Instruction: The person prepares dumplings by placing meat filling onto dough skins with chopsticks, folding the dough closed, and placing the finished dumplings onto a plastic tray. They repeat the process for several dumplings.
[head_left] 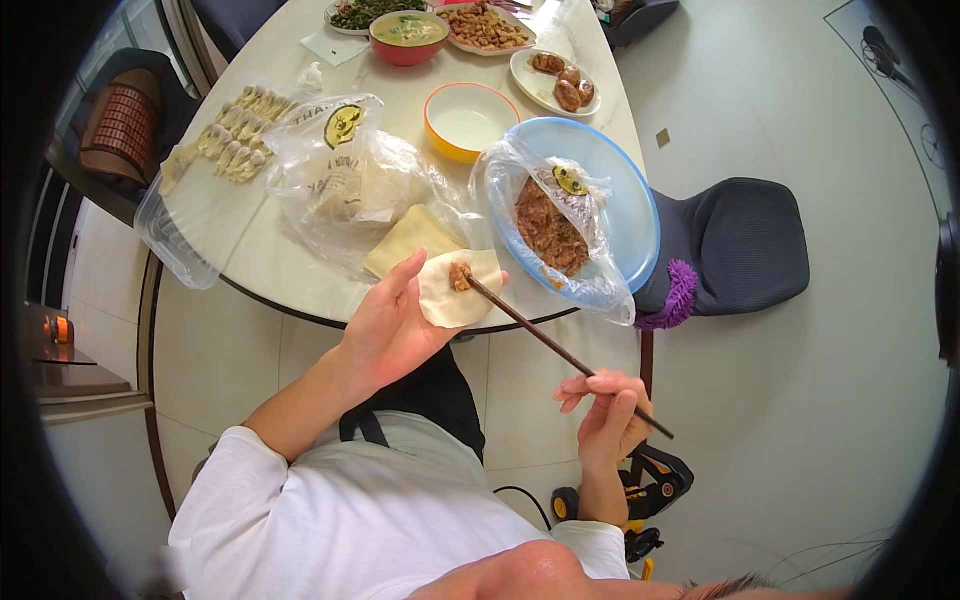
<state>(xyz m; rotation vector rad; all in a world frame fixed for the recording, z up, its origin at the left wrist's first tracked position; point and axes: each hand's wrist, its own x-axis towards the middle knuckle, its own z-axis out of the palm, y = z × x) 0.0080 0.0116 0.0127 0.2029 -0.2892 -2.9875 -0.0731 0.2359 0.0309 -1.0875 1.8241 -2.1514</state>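
My left hand (385, 328) holds up a thin, pale wonton wrapper (455, 305) on its palm and fingers, over the table's near edge. A small lump of minced meat filling (460, 277) lies on the wrapper's upper part. My right hand (612, 408), lower and to the right, is closed around dark brown chopsticks (545, 341); one or two sticks, I cannot tell. Their tips touch the filling. Just beyond my left hand lies a stack of wrappers (412, 240). To the right, a pale blue basin (637, 225) holds a clear plastic bag with more minced meat (548, 228).
Rows of folded wontons (240, 140) stand at the table's left, near a clear plastic container (172, 240). A plastic bag (345, 185) lies mid-table beside an orange-rimmed bowl (455, 152). Farther back are a red soup bowl (408, 55) and food plates. A dark chair (750, 240) stands right.
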